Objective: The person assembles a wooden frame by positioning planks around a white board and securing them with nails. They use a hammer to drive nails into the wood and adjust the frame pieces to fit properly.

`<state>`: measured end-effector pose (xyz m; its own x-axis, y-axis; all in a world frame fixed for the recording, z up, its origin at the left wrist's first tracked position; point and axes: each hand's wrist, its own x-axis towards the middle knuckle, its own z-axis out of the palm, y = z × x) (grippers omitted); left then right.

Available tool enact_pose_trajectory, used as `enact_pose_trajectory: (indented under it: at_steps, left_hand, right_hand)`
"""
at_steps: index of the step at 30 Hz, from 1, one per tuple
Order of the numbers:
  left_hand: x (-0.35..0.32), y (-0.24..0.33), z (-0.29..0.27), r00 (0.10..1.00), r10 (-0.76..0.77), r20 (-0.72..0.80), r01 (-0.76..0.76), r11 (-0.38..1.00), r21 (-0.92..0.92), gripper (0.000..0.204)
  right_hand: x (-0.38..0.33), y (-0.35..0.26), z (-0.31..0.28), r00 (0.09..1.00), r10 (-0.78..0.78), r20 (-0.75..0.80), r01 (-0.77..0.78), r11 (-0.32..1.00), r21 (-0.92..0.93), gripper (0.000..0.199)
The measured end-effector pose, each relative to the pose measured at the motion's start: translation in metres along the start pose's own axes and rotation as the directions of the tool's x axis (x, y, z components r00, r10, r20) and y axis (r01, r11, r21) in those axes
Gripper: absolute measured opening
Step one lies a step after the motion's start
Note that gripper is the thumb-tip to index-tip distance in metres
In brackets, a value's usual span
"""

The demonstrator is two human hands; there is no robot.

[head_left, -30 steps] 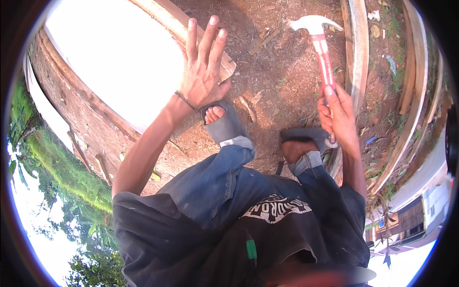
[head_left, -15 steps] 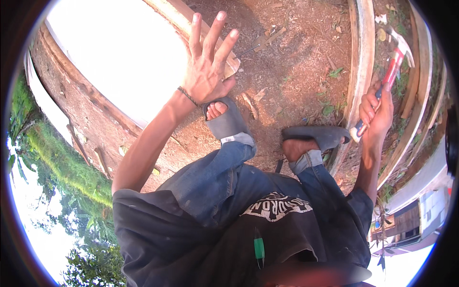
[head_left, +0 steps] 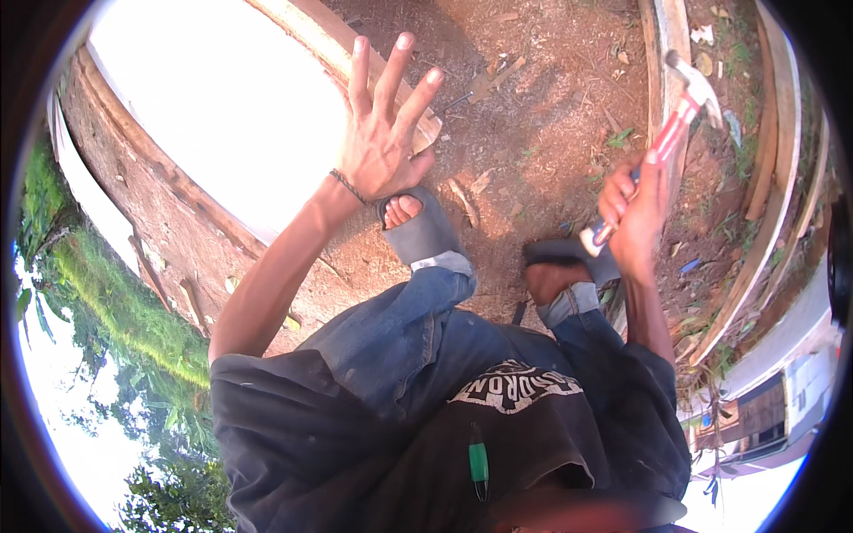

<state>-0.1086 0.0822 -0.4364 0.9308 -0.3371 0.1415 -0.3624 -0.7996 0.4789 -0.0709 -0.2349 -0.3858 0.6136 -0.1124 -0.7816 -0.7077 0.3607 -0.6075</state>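
The right hand is closed in a fist around the lower end of a claw hammer, gripping the red-and-white handle near its butt. The steel head is raised up and out to the right, above a pale wooden plank that stands on edge in the dirt. The left hand is spread wide, fingers fanned and holding nothing; its heel sits over the end of a slanted wooden board beside a large, glaring white sheet. Whether the palm actually presses the board or only hovers cannot be told from this angle.

Below the hands, the person's feet in grey slide sandals stand on bare reddish ground littered with wood chips. More curved boards line the right side, with grass beyond.

For a good strike from this raised position, the grip low on the handle looks right, since it gives the head its full swing. The stroke should come from the elbow, with the face landing flat. The open left hand would do best kept well clear of the landing spot, fingers away, while steadying the timber. Feet look planted apart, which should help balance.
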Motion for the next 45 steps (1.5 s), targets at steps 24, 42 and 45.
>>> enact_pose_trajectory:
  at_steps: [24, 42, 45]
  left_hand:
    - [0.011, -0.007, -0.007, 0.999, 0.048, -0.01, -0.048, 0.999, 0.022, 0.121]
    - [-0.007, -0.004, -0.004, 0.997, -0.073, 0.006, 0.073, 0.995, -0.062, 0.121]
    - [-0.008, -0.004, -0.002, 0.996, -0.086, 0.017, 0.087, 0.995, -0.047, 0.121]
  right_hand:
    - [-0.024, 0.009, 0.01, 0.99, 0.05, 0.13, -0.02, 0.976, -0.218, 0.025]
    - [-0.005, -0.044, -0.02, 0.997, 0.043, 0.061, -0.021, 0.945, -0.325, 0.022]
    - [0.017, -0.028, 0.004, 0.925, -0.292, -0.243, 0.305, 0.952, 0.016, 0.027]
